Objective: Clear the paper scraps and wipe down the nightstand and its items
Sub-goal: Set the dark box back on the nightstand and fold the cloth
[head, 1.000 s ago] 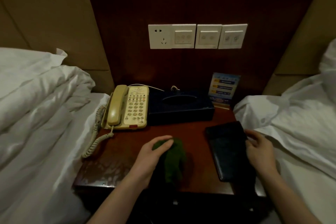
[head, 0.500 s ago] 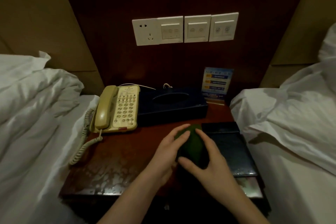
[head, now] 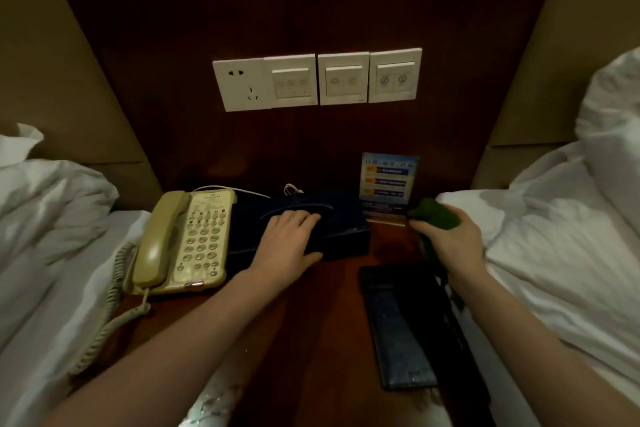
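Note:
The dark wooden nightstand (head: 311, 322) carries a beige telephone (head: 188, 243), a dark blue tissue box (head: 346, 225), a blue sign card (head: 388, 184) and a dark folder (head: 401, 326). My left hand (head: 287, 243) lies flat on top of the tissue box, fingers straight and thumb at its front edge. My right hand (head: 450, 239) grips a bunched green cloth (head: 438, 215) at the back right, just in front of the sign card. No paper scraps show.
White bedding flanks the nightstand on the left (head: 52, 253) and right (head: 554, 236). A socket and switch panel (head: 317, 80) sits on the dark wall above. The phone's coiled cord (head: 104, 319) hangs over the left edge. Wet streaks mark the front of the top.
The cloth passed from my left hand to my right, which carried it to the back right by the sign card. My left hand moved back onto the tissue box.

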`<state>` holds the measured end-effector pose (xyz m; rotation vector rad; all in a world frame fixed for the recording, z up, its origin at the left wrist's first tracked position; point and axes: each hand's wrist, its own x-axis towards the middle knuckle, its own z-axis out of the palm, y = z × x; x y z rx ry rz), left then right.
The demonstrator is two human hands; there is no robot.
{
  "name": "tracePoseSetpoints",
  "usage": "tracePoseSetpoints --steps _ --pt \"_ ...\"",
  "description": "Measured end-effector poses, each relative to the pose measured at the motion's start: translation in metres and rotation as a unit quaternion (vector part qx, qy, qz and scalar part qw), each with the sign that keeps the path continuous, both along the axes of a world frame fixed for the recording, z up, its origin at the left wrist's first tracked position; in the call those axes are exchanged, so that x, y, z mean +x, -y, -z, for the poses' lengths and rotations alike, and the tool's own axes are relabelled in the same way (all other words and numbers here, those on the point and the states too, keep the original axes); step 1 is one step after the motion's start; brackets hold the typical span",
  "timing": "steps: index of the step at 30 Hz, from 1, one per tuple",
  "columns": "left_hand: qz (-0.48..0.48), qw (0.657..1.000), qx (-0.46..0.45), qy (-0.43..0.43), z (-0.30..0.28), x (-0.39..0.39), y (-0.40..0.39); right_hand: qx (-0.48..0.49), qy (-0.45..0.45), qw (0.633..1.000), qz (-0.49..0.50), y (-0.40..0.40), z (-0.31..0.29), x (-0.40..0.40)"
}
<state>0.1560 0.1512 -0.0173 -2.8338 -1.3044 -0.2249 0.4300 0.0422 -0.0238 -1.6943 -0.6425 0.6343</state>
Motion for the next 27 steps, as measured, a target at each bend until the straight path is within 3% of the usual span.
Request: tracePoseSetpoints --steps 4,9,20,23,25,27 --pt "0.021 0.996 -0.065 -0.051 -0.005 0.006 -0.023 -0.016 0.066 0.998 -0.012 -0.048 0.004 0.019" --pt "0.037 0.990 -0.134 -0.026 -0.004 -0.002 -0.042 0.023 -0.002 0.999 -0.037 -0.084 0.020 0.027" --pt "0.046 0.983 -0.179 -0.002 0.013 -0.012 -0.083 0.038 0.022 0.998 -0.043 -0.097 0.022 0.047" --pt "0.057 0.986 -0.156 -0.017 0.016 -0.011 -0.086 0.044 0.037 0.997 -0.054 -0.096 0.025 0.044" --pt "0.059 0.995 -0.079 -0.020 0.015 -0.008 -0.071 0.039 0.044 0.996 -0.063 -0.094 0.025 0.041" --pt "0.054 0.996 0.011 0.074 0.019 -0.003 -0.032 0.040 0.039 0.997 -0.061 -0.089 0.024 0.036"
